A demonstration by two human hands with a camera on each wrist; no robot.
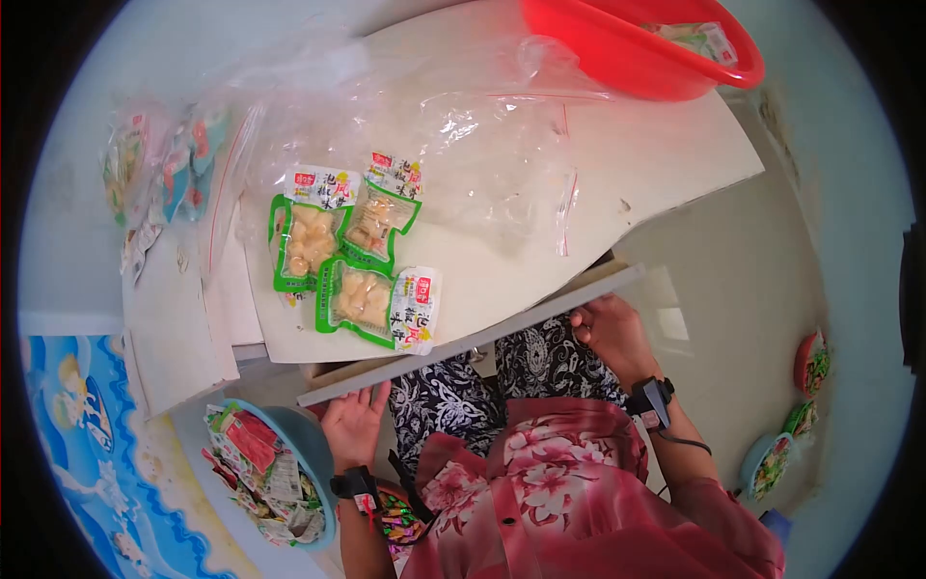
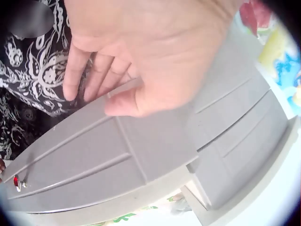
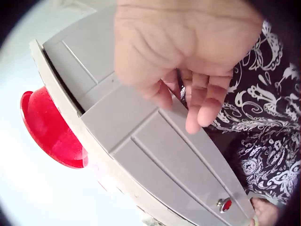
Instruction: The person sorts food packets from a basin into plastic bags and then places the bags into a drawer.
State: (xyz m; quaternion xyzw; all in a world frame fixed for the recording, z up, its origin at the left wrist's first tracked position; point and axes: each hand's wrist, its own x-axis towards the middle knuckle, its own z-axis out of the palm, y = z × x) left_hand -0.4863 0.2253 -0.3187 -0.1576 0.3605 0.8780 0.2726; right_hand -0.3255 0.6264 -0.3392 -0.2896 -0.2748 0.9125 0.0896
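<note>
A long grey panelled drawer front [image 2: 103,141] runs aslant across the centre of the head view, below the cream tabletop [image 1: 492,289], with a dark gap showing behind it at its upper right end. Near its lower left end, the left hand [image 1: 352,429] lies palm up with the thumb flat on the panel and the other fingers loosely extended past the edge nearest the trousers. Near the upper right end, the right hand [image 1: 614,333] is also palm up, its fingers softly bent at that same edge; how firmly it touches cannot be told.

The panel looks stiff and smooth, probably light for its length, though the drawer's load is hidden. Its face would likely let dry fingertips slide, so the thin edge offers a surer hold. The small metal knob with a red centre [image 3: 225,205], in the lower right of the right wrist view, suits a pinch at mid-length. Taken by one end only, the drawer could skew and bind; even contact near both ends should keep it straight.
</note>
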